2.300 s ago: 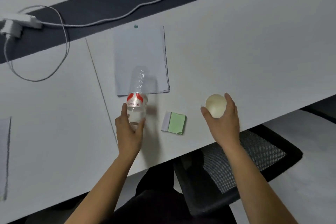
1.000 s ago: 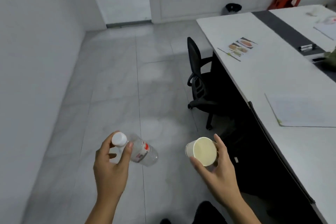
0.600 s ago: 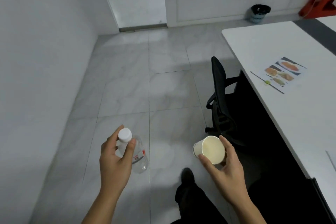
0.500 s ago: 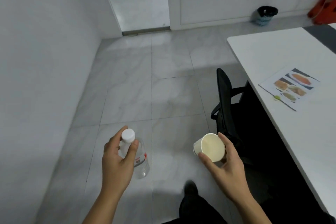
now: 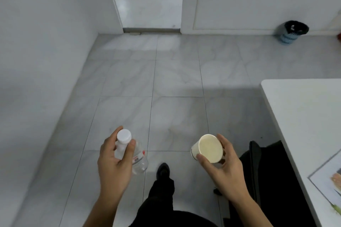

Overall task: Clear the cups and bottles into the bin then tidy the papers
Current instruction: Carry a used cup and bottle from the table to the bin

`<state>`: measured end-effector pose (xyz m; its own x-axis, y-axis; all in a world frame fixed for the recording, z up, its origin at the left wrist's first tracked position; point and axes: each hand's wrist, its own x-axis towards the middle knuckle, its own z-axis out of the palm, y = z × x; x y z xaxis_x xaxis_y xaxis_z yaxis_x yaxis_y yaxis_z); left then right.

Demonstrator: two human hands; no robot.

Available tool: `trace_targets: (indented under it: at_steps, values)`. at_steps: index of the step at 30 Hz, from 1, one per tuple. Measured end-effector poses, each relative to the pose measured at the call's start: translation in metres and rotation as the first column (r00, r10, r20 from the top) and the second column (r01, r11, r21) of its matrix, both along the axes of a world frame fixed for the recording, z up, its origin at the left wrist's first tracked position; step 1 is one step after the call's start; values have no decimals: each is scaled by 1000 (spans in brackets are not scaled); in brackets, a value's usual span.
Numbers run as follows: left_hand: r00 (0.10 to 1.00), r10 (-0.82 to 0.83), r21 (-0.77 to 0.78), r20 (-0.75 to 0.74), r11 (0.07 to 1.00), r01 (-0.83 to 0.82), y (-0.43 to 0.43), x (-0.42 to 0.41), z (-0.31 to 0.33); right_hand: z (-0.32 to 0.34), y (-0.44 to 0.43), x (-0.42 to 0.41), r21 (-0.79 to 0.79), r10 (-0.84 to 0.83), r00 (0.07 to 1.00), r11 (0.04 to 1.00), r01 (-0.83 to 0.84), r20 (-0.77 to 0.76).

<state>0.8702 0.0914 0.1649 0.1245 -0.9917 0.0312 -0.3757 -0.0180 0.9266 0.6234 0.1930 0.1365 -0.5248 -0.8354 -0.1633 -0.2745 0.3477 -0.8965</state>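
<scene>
While L grip [image 5: 113, 164] pinches bottle [image 5: 139, 162] neck, R grip [image 5: 223, 169] curls round cup [image 5: 209, 148]

My left hand [image 5: 114, 164] covers much of the bottle [image 5: 139, 160], leaving only a sliver of label, and my right hand [image 5: 223, 167] hides the cup [image 5: 209, 148] at its base. The bin [image 5: 293, 32] is too far off to make out its contents, and the table [image 5: 302, 108] and its printed sheet [image 5: 328, 180] run off the right edge.

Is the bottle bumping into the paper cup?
Apart. The head view shows bare floor tiles between the bottle, held in the left hand, and the paper cup, held in the right hand.
</scene>
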Motion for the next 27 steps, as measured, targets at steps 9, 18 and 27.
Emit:
trace_targets:
  at_steps: [9, 18, 27]
  values:
    - [929, -368, -26, 35, 929, 369, -275, -181, 42, 47, -194, -128, -54, -315, 949, 948, 315, 13]
    - [823, -565, -4, 63, 824, 566, -472, -435, 24, 7, -360, -331, -52, -567, 819, 818, 572, 95]
    - [831, -553, -16, 60, 832, 555, -649, -635, 54, 46, -548, -552, -84, -510, 859, 855, 512, 40]
